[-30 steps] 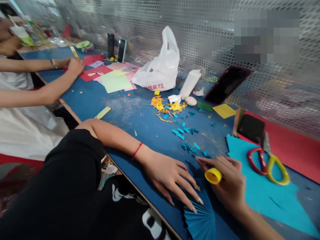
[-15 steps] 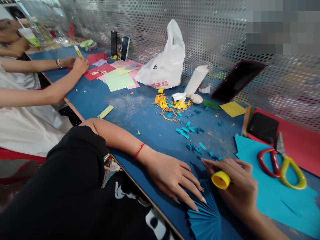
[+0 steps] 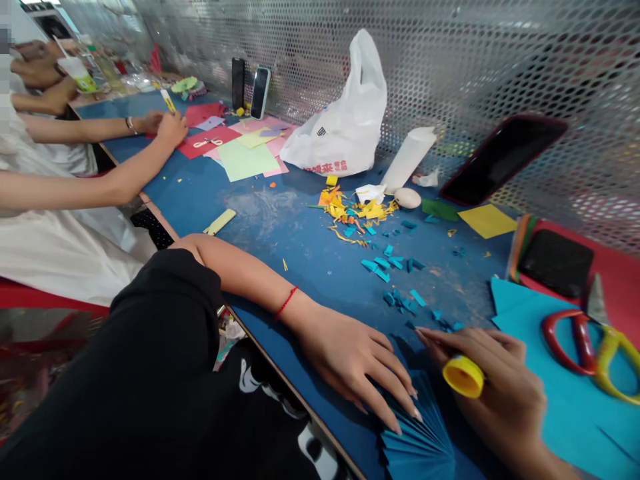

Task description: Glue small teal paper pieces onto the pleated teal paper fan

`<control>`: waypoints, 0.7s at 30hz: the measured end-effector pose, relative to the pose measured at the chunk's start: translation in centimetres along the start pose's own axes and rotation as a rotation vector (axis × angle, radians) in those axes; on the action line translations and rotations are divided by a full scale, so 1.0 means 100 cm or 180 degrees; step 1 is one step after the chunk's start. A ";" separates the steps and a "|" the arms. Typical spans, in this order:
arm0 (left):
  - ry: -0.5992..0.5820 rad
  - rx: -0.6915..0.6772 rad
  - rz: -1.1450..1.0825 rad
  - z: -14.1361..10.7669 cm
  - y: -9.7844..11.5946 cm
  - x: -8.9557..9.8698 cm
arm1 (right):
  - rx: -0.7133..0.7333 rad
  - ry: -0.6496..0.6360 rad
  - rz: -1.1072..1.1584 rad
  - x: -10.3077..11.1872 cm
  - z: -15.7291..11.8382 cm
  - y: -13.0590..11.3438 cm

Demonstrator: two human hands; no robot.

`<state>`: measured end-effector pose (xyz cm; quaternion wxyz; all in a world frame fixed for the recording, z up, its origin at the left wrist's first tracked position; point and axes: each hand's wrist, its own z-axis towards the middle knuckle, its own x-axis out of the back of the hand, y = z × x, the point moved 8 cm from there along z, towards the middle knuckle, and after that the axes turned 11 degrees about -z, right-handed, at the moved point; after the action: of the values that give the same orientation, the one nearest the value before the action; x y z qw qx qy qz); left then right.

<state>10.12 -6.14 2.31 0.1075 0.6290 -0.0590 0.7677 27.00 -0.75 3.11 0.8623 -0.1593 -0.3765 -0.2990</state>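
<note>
My left hand (image 3: 357,363) lies with its fingers spread and stretched, the fingertips resting on a pleated blue paper fan (image 3: 417,437) near the table's front edge. To the right of the fan, my right hand (image 3: 505,387) is closed around a yellow cap (image 3: 463,377), its hollow round end facing left. Whatever else the right fingers may hold is hidden. Under and beside my right wrist lie turquoise paper sheets (image 3: 565,387), with red-and-yellow-handled scissors (image 3: 583,343) on top. Small turquoise paper scraps (image 3: 400,300) are scattered beyond my hands.
A white plastic bag (image 3: 345,127), a white paper roll (image 3: 407,160) and a leaning phone (image 3: 500,160) stand along the perforated metal wall. Yellow and orange shreds (image 3: 355,210) lie before them. At left, a co-worker's hands (image 3: 167,127) are over coloured paper (image 3: 247,160).
The view has shifted slightly, so the scene sits a little further right. Both hands keep nearly the same pose over the fan, with the yellow cap still in my right hand.
</note>
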 end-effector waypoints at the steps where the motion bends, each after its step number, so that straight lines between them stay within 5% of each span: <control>1: -0.0076 0.0034 -0.0073 0.001 -0.001 0.001 | 0.0024 -0.0010 -0.0004 0.001 0.001 -0.001; 6: -0.0398 0.0205 -0.0379 0.004 -0.004 0.001 | 0.0087 -0.0064 0.0072 0.003 0.001 -0.001; 13: -0.0276 0.0053 -0.0089 0.001 -0.001 0.004 | 0.0047 -0.0127 0.0103 0.002 -0.001 -0.002; 21: -0.0911 0.0091 -0.0442 0.003 -0.005 0.004 | 0.0344 -0.0353 0.0081 -0.001 -0.003 0.001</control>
<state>10.40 -5.73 2.70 0.1419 0.7360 -0.0192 0.6617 27.22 -0.78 2.87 0.8511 -0.1335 -0.4372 -0.2580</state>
